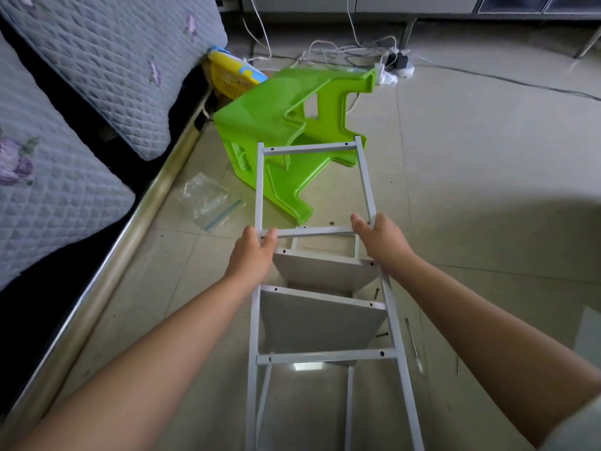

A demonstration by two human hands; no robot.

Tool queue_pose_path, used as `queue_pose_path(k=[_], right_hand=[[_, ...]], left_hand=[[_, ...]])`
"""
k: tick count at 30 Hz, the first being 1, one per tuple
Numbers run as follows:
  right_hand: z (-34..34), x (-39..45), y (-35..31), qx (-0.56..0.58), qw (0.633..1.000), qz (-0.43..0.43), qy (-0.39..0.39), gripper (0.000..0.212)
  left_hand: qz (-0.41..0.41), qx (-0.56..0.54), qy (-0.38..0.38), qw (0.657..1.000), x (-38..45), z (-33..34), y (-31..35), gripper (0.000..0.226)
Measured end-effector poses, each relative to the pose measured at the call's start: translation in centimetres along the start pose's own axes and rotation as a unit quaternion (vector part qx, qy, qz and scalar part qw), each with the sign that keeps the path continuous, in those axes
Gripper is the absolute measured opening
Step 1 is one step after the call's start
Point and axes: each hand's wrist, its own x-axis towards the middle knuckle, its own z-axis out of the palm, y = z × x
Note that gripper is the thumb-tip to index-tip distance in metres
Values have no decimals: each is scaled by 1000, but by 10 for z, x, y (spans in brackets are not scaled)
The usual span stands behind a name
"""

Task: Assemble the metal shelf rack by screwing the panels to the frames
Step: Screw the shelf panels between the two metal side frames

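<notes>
Head view: left hand (252,255) and right hand (379,240), fingers curled round upper frame (312,232), seating it over panels (320,323) at six o'clock, probably before screwing.

One wide-angle head view looks forward and steeply down at the floor (471,196), close above the rack (325,314) at lower centre. A bed (58,177) edges the frame's left; cables (341,50) lie along the top.

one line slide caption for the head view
Both hands grip a grey shelf frame over two panels.
</notes>
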Motion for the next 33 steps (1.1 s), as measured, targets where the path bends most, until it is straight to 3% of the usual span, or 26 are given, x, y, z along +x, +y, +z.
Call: queue_pose_path(k=[4,12,20,26,29,33], right_hand=[[-8,-7,-8,-19,999,46,-10,55],[-18,-40,-3,56,993,103,2,21],[-24,-81,0,203,966,139,75,33],[-18,-83,1,330,924,176,81,30],[-13,-75,7,350,916,182,65,27],[-6,-63,15,307,934,174,45,36]], left_hand=[[-46,-83,-25,995,1,-5,9,30],[-51,-165,-80,982,-3,-16,18,21],[-55,-211,-121,968,-9,-23,27,22],[-121,-295,-114,941,-20,-18,19,16],[-124,-294,-107,942,-21,-13,17,18],[-130,-279,-102,946,-15,-7,10,18]])
